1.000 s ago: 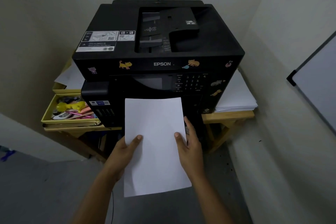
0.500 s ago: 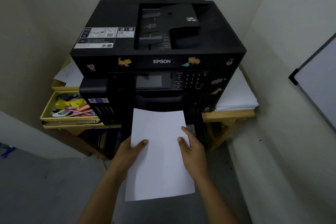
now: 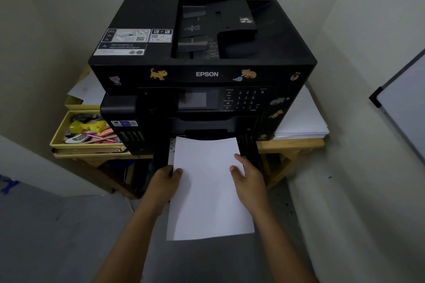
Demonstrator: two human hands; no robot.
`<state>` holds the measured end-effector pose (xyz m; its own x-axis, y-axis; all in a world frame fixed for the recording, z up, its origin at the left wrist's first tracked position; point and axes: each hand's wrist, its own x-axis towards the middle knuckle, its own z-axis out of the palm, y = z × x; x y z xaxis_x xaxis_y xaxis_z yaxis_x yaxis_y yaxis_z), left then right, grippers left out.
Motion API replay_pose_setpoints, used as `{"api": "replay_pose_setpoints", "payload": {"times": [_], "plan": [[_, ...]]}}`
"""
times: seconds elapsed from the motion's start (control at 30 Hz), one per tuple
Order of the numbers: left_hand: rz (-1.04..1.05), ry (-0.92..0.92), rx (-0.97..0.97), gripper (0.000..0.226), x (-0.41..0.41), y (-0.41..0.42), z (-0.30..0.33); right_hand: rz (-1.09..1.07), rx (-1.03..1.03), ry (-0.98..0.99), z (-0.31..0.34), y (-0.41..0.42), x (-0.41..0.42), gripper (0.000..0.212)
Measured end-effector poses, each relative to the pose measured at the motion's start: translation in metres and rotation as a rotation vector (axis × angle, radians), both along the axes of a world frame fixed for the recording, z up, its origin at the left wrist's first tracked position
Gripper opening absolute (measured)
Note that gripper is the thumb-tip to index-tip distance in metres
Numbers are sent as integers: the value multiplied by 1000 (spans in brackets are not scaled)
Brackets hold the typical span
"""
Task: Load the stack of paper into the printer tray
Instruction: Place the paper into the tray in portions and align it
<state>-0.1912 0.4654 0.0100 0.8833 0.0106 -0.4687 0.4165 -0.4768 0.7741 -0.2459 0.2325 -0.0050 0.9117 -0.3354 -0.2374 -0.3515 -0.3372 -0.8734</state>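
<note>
Paper stack [image 3: 207,188] pinched at both side edges, left hand [image 3: 164,182] and right hand [image 3: 249,179], thumbs on top; leading edge at pulled-out tray [image 3: 250,147] below printer [image 3: 202,76]. Keep level, square to guides, slide in slowly.

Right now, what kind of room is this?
Probably a small office or study corner. A black Epson printer sits on a wooden table against the wall, spare white paper is piled beside it, and a yellow tray of stationery stands to its left.
</note>
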Motion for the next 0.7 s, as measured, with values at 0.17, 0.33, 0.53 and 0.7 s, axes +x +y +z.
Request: {"api": "replay_pose_setpoints", "payload": {"times": [0.17, 0.33, 0.53, 0.7], "plan": [[-21, -11, 108, 35, 15, -4, -4, 15, -25, 14, 1, -5, 17, 46], [-61, -51, 224, 40, 28, -10, -2, 38, -61, 40, -1, -11, 30, 47], [-135, -102, 327, 26, 43, -13, -5, 46, -65, 53, -4, -14, 44, 47], [-124, -101, 325, 47, 56, -14, -12, 65, -110, 53, -4, -17, 61, 49]]}}
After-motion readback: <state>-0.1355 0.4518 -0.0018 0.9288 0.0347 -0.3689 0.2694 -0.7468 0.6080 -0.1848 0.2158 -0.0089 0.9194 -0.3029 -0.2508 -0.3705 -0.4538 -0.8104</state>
